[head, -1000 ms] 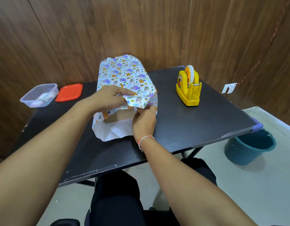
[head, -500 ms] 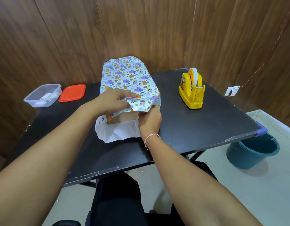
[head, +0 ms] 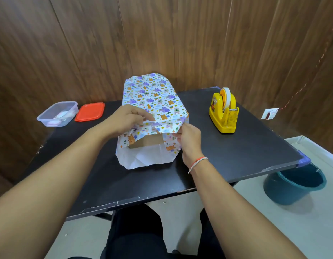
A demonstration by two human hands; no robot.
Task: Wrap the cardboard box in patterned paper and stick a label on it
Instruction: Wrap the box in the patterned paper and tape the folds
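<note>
Wood panelling behind, black worktop in front, and dead centre sits the cardboard box with the patterned paper draped over it, near end not yet closed, brown card showing under the flaps. My left hand presses down on the top fold, fingers lightly curled and pinching the paper's edge; my right hand has its grip closed on the right side flap, thumb and fingertips nipping it just beside the box corner. Risk now, as I judge it: nothing is taped, so if either grip slackens when I reach for the yellow tape dispenser over on the right, the fold springs open; pull too hard and the thin paper tears at the corner. Compared with a second ago, my right hand has shifted rightward off the centre fold to the side flap, and more bare card shows.
</note>
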